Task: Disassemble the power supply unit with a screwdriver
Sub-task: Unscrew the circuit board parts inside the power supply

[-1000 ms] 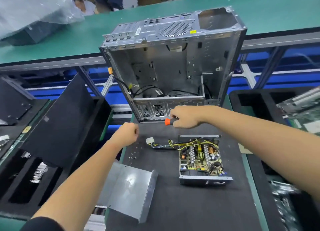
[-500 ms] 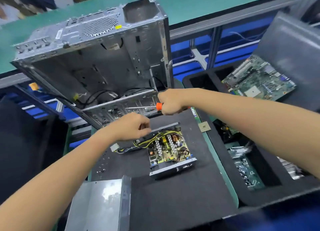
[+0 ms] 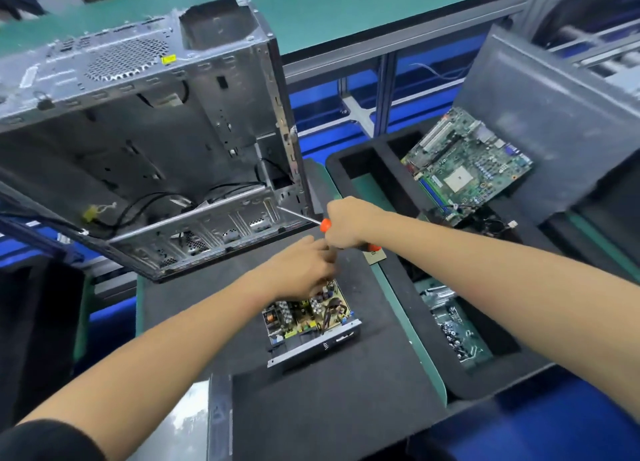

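Left hand (image 3: pixel 304 270) moved further over power supply unit (image 3: pixel 311 322) – fingers curled, grip unclear. Screwdriver (image 3: pixel 323 224) gripped by right hand (image 3: pixel 349 223). Unit lidless on black surface (image 3: pixel 329 408) – board exposed.

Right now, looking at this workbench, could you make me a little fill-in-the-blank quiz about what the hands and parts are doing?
1. The right hand grips a screwdriver whose handle is ____ in colour.
2. The left hand reaches over the opened power supply unit, which lies on a ____ mat.
3. The green motherboard lies to the ____ of the empty computer case.

Missing words: orange; black; right
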Motion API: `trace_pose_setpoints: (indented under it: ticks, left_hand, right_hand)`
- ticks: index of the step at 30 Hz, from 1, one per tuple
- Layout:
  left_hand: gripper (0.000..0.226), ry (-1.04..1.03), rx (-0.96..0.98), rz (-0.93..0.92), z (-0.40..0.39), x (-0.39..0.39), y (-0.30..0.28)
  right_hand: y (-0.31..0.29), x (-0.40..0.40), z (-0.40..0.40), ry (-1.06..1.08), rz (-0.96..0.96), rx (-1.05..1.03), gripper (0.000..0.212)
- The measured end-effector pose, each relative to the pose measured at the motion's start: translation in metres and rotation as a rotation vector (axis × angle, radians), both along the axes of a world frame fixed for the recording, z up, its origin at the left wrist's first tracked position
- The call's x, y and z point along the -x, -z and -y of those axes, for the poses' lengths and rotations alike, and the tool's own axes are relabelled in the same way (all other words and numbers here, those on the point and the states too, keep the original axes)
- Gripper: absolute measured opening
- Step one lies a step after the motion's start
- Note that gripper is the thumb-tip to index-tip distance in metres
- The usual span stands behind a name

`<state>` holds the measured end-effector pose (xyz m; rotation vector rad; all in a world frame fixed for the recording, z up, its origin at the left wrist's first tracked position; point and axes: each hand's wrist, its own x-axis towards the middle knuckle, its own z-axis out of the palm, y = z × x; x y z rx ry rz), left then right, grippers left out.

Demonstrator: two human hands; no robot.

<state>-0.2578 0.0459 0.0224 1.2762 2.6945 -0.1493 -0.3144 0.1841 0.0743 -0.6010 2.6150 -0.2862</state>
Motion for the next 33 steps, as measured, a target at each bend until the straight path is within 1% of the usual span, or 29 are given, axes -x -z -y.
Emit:
trace_pose_setpoints:
  ticks: [1, 3, 6, 7, 10, 12, 14, 15, 16, 18, 20, 24, 26, 28, 30, 33]
  left_hand:
    - [0.012, 0.006, -0.005, -0.009, 0.001, 0.0, 0.002]
    - [0.015, 0.016, -0.04, -0.02, 0.003, 0.0, -0.002]
    - [0.015, -0.01, -0.179, -0.013, 0.014, -0.006, -0.014]
    - [0.015, -0.042, -0.215, -0.022, 0.023, -0.009, -0.018]
    - [0.021, -0.142, -0.251, -0.071, 0.061, -0.027, -0.026]
    - [0.026, -0.177, -0.22, -0.086, 0.09, -0.041, -0.027]
    - [0.032, -0.257, -0.173, -0.052, 0.114, -0.051, -0.022]
    - [0.034, -0.341, -0.169, -0.018, 0.123, -0.055, -0.017]
    - [0.034, -0.454, -0.18, 0.053, 0.129, -0.057, -0.013]
    - [0.03, -0.686, -0.289, 0.262, 0.135, -0.059, -0.003]
    - [0.023, -0.814, -0.38, 0.426, 0.134, -0.058, 0.004]
    - [0.016, -0.892, -0.339, 0.614, 0.131, -0.056, 0.011]
    - [0.017, -0.932, -0.346, 0.601, 0.129, -0.058, 0.014]
    - [0.005, -0.994, -0.421, 0.6, 0.129, -0.059, 0.017]
    - [0.022, -1.013, -0.484, 0.624, 0.127, -0.059, 0.017]
    - [0.017, -1.028, -0.534, 0.726, 0.124, -0.059, 0.017]
  right_hand:
    - [0.001, 0.0, 0.0, -0.005, 0.009, -0.006, 0.014]
    - [-0.002, 0.0, 0.0, -0.02, 0.02, 0.006, 0.007]
    - [-0.014, 0.001, 0.004, -0.099, 0.063, 0.017, 0.003]
    - [-0.019, 0.0, 0.006, -0.137, 0.086, 0.016, 0.005]
    - [-0.035, -0.001, 0.016, -0.239, 0.163, -0.009, 0.025]
    - [-0.045, -0.003, 0.027, -0.306, 0.204, -0.046, 0.032]
    - [-0.055, -0.004, 0.041, -0.369, 0.228, -0.077, 0.037]
    - [-0.059, -0.005, 0.049, -0.4, 0.23, -0.087, 0.036]
    - [-0.063, -0.006, 0.057, -0.426, 0.229, -0.097, 0.033]
    - [-0.067, -0.008, 0.073, -0.471, 0.22, -0.119, 0.025]
    - [-0.07, -0.009, 0.087, -0.522, 0.197, -0.151, 0.021]
    - [-0.074, -0.013, 0.108, -0.594, 0.16, -0.209, 0.009]
    - [-0.078, -0.014, 0.114, -0.608, 0.138, -0.216, 0.01]
    - [-0.082, -0.014, 0.119, -0.615, 0.136, -0.227, 0.011]
    - [-0.086, -0.015, 0.124, -0.618, 0.168, -0.273, 0.01]
    - [-0.086, -0.016, 0.129, -0.638, 0.202, -0.361, 0.009]
